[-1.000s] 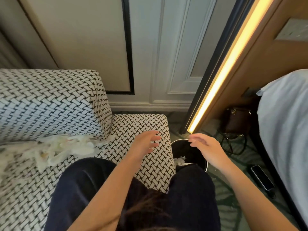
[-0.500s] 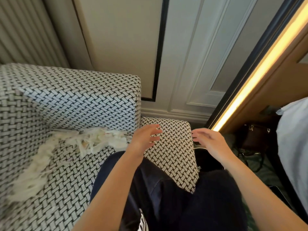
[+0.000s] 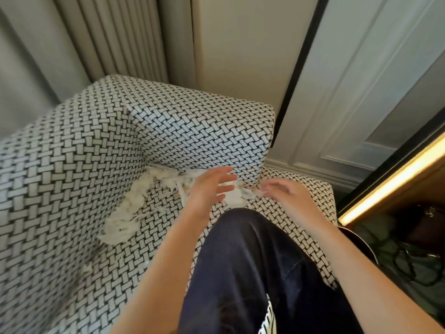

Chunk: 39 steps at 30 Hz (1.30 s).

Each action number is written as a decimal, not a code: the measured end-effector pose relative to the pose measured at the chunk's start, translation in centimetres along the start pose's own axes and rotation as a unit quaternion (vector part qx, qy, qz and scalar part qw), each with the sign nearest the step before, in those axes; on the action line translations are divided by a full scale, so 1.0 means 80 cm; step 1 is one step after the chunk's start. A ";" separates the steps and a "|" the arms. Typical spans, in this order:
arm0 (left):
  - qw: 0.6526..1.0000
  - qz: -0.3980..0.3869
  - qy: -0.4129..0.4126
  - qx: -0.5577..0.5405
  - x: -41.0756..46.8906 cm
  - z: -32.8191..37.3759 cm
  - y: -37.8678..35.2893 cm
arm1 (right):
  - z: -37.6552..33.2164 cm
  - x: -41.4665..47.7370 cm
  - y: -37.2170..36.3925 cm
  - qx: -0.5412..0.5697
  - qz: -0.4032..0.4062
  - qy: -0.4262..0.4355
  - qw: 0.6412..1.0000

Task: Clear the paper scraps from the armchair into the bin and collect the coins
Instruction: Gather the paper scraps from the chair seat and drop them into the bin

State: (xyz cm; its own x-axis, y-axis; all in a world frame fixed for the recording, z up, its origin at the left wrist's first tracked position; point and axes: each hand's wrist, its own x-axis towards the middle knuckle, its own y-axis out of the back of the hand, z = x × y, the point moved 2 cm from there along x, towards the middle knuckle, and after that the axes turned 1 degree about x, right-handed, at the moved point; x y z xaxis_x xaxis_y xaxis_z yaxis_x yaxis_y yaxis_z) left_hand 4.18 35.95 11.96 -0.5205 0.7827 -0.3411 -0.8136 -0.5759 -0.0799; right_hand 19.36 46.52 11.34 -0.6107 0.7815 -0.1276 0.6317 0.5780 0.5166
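Observation:
White shredded paper scraps lie in a curved line along the seat crease of the black-and-white woven armchair. My left hand hovers over the right end of the scraps with fingers spread, holding nothing. My right hand is beside it, fingers apart and blurred, just above scraps near the armrest corner. A small yellowish spot shows among the scraps; I cannot tell whether it is a coin. Only a sliver of the bin's rim shows by my right forearm.
My knee in dark trousers rests on the seat's front. A grey curtain hangs behind the chair. A panelled wall and a lit strip are to the right, with a dark bag on the floor.
The view has swung left from the bin to the chair seat. Both hands moved left from over the bin and armrest to the scraps at the seat crease.

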 end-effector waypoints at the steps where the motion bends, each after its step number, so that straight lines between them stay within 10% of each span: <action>1: 1.000 0.014 -0.005 -0.003 -0.002 -0.003 0.019 | -0.011 0.004 -0.017 0.004 -0.010 0.012 1.000; 19: 0.921 0.369 0.103 -0.074 -0.080 -0.154 0.256 | -0.085 0.013 -0.309 -0.024 -0.165 0.166 0.972; 31: 0.897 0.426 0.107 0.056 -0.113 -0.218 0.258 | -0.012 0.021 -0.372 -0.295 -0.330 0.197 0.875; 39: 0.903 0.377 0.153 0.139 -0.085 -0.225 0.267 | -0.016 0.020 -0.369 -0.148 -0.297 0.205 0.921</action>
State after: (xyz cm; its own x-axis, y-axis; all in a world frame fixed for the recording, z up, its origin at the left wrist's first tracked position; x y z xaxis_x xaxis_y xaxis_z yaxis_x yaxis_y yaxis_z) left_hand -5.00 14.03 -4.29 -0.8920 0.0672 -0.4471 -0.3145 -0.8026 0.5069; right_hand -0.84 30.39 -3.02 -0.9738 0.1591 -0.1626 0.0076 0.7374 0.6755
